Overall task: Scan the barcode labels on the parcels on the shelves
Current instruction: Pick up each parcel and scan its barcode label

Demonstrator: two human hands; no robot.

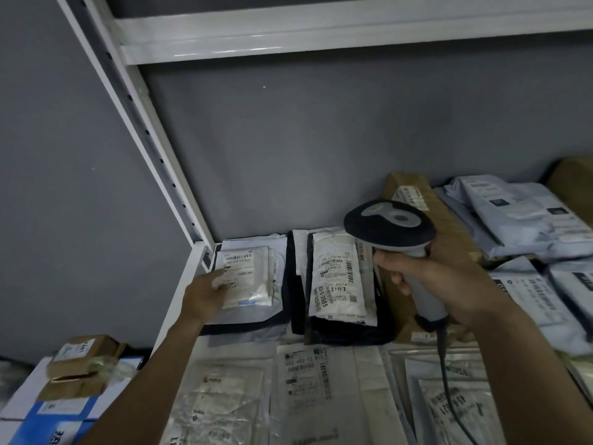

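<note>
At the shelf's (179, 303) back-left corner, the left hand (205, 297) presses flat, fingers straight, on a white parcel (247, 277). The right hand (449, 277) grips the scanner (391, 232). Best to flatten the label and aim the scanner squarely at its barcode.

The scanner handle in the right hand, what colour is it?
Light grey, under a black head; head view shows the scanner handle.

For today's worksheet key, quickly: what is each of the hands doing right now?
Left hand: open, fingers resting on the white parcel.
Right hand: closed round the barcode scanner handle.
</note>
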